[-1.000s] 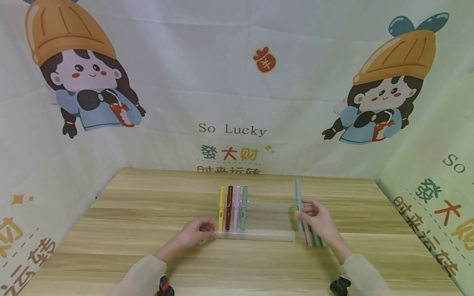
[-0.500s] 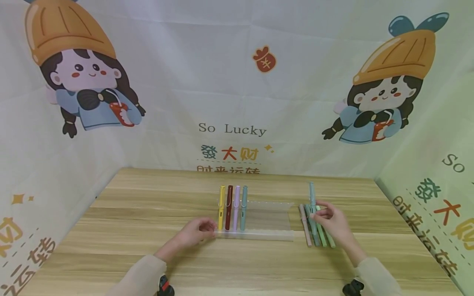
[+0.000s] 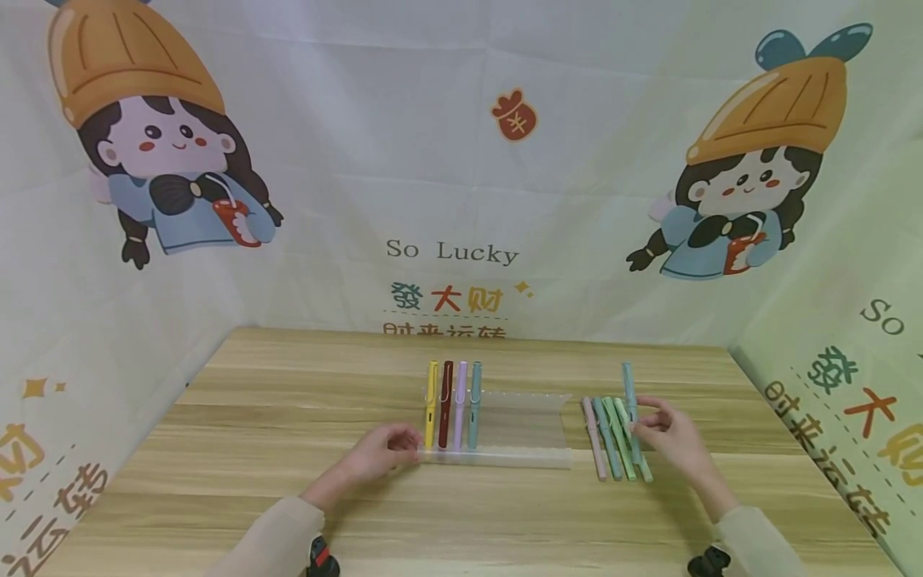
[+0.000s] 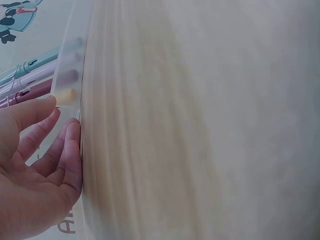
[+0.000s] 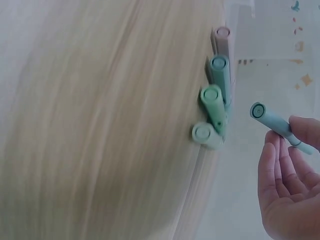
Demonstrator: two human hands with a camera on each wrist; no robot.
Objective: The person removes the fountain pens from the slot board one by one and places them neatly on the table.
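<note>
The right hand [image 3: 668, 433], lower right, pinched the blue pen [image 3: 629, 390] mid-barrel, seemingly its best hold; it appeared light, rigid, smooth. Left hand [image 3: 382, 450] grip: could not be determined.

With your right hand [image 3: 671, 433] you are pinching a light-blue pen [image 3: 628, 383], which is slanting above four loose pens: a pinkish pen [image 3: 594, 445], a blue-green pen [image 3: 607, 441] and two green pens [image 3: 622, 449]. Your left hand [image 3: 382, 450] is holding a clear case [image 3: 522, 421] by its near left corner; a yellow pen [image 3: 431, 401], dark red pen [image 3: 445, 405], lilac pen [image 3: 461, 401] and teal pen [image 3: 475, 405] are lying in its left part.
</note>
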